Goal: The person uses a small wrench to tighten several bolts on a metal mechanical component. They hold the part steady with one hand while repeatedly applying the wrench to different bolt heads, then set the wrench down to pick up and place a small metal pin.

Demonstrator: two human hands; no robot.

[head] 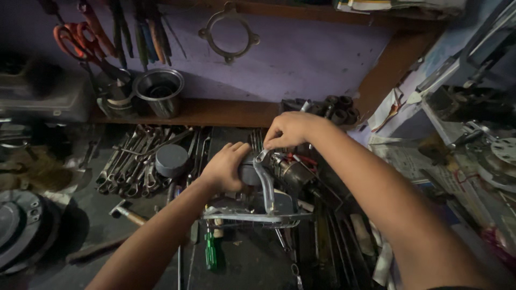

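Your left hand grips the motor on the bench, its long axis running left to right, slightly away from you. Your right hand pinches its top, above the grey bracket.

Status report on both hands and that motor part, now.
Left hand gripping motor assembly. Right hand pinching its top. Wrenches alongside; nothing blocking.

Dim workshop light from upper right leaves the left deeply shadowed, edges bent by a wide lens, slightly soft.
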